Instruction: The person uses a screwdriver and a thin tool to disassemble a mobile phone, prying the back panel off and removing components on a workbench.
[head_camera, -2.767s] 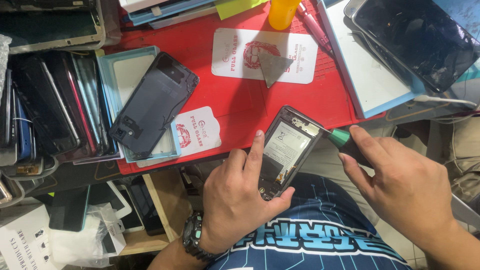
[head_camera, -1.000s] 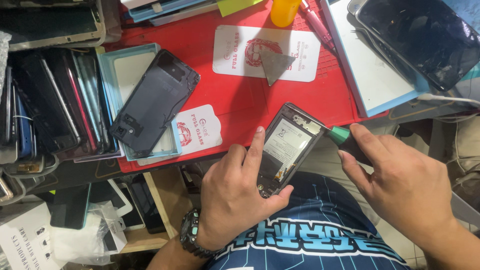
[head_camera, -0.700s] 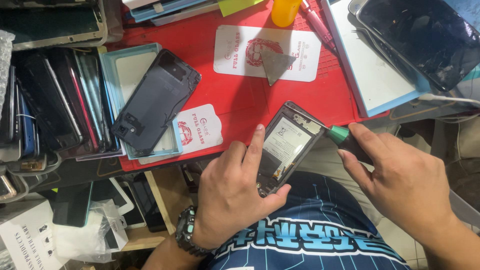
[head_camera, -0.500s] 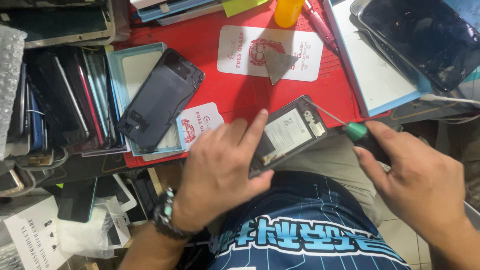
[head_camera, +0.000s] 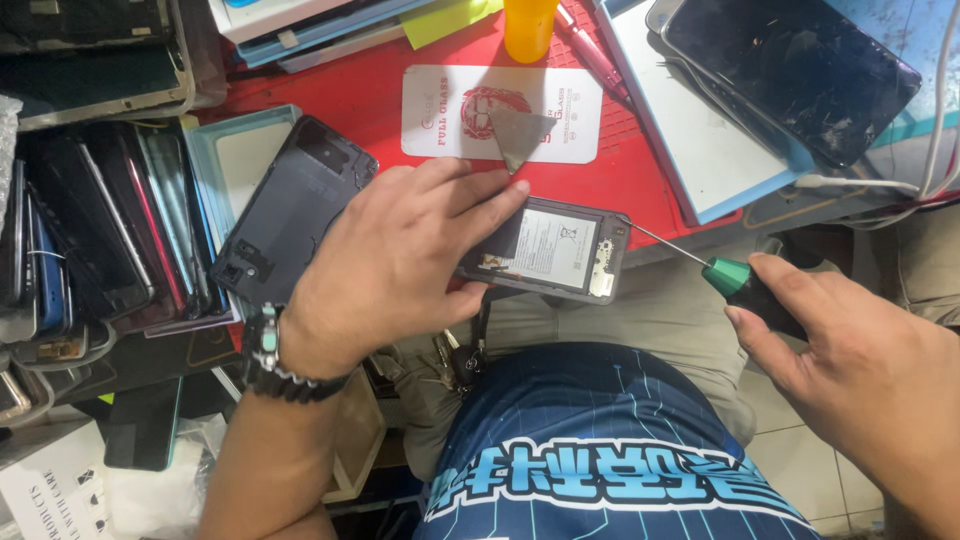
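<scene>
My left hand (head_camera: 400, 265) grips an opened phone (head_camera: 555, 250) with its back cover off, battery side up, held level above my lap at the red mat's front edge. My right hand (head_camera: 850, 365) holds a green-handled screwdriver (head_camera: 725, 275); its thin shaft points left and its tip sits at the phone's right edge. A black phone back cover (head_camera: 290, 215) lies on a pale blue tray just left of my left hand. A grey triangular pick (head_camera: 515, 135) rests on a white card on the mat.
A red mat (head_camera: 370, 110) covers the bench. A rack of several dark phones and screens (head_camera: 90, 235) stands at the left. A cracked black screen (head_camera: 790, 70) lies on a white panel at the top right. An orange bottle (head_camera: 530, 25) stands at the back.
My left hand has turned the opened phone from upright-tilted to lying almost level and shifted left. The right hand has drawn back to the right, so the screwdriver shaft now shows.
</scene>
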